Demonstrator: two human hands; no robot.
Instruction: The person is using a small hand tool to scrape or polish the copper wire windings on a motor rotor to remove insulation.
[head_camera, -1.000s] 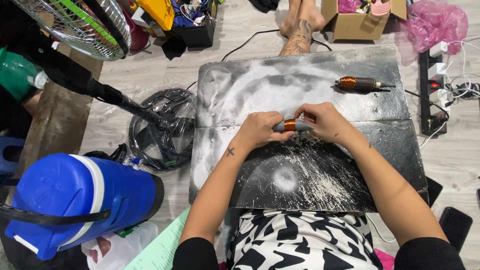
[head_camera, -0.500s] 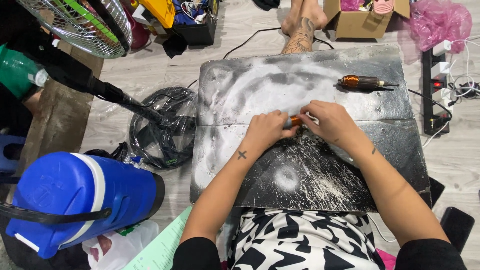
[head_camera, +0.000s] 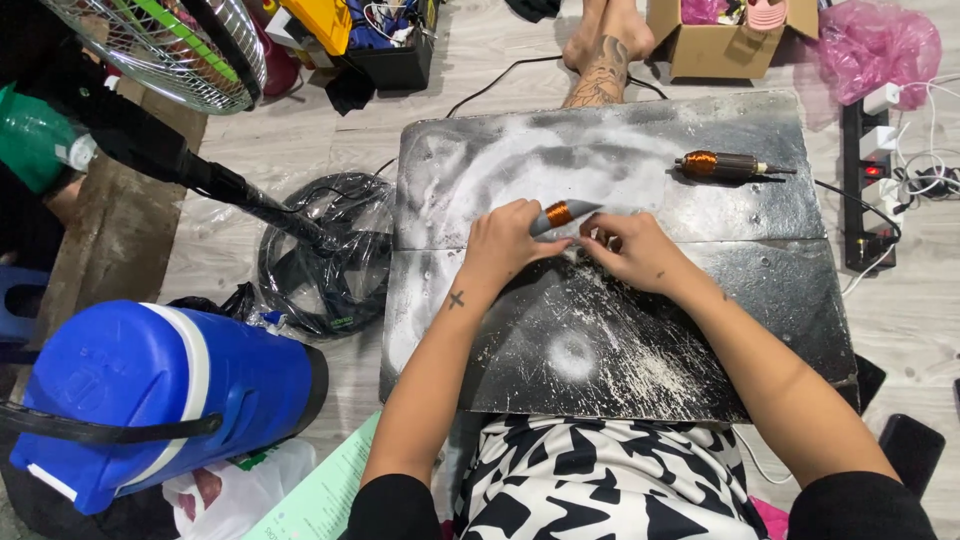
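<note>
My left hand (head_camera: 505, 240) grips a small motor armature (head_camera: 562, 213) with copper winding and a grey core, held just above a dark, dusty work board (head_camera: 520, 330). My right hand (head_camera: 625, 250) is right beside it, fingertips pinched at the armature's right end; what they pinch is too small to tell. A second, larger armature (head_camera: 722, 165) with copper winding and a shaft lies on the far right part of the board. White dust and scrapings spread over the board in front of me.
A blue cooler jug (head_camera: 160, 395) lies at lower left. A fan (head_camera: 160, 50) on a black stand and its plastic-wrapped base (head_camera: 325, 255) stand left of the board. A power strip (head_camera: 870, 170), pink bag (head_camera: 875, 45), cardboard box (head_camera: 730, 35) and another person's bare feet (head_camera: 605, 50) lie beyond.
Both hands have lifted slightly toward the far side, and the armature now tilts up to the right, more exposed between my fingers. The larger armature has not moved.
</note>
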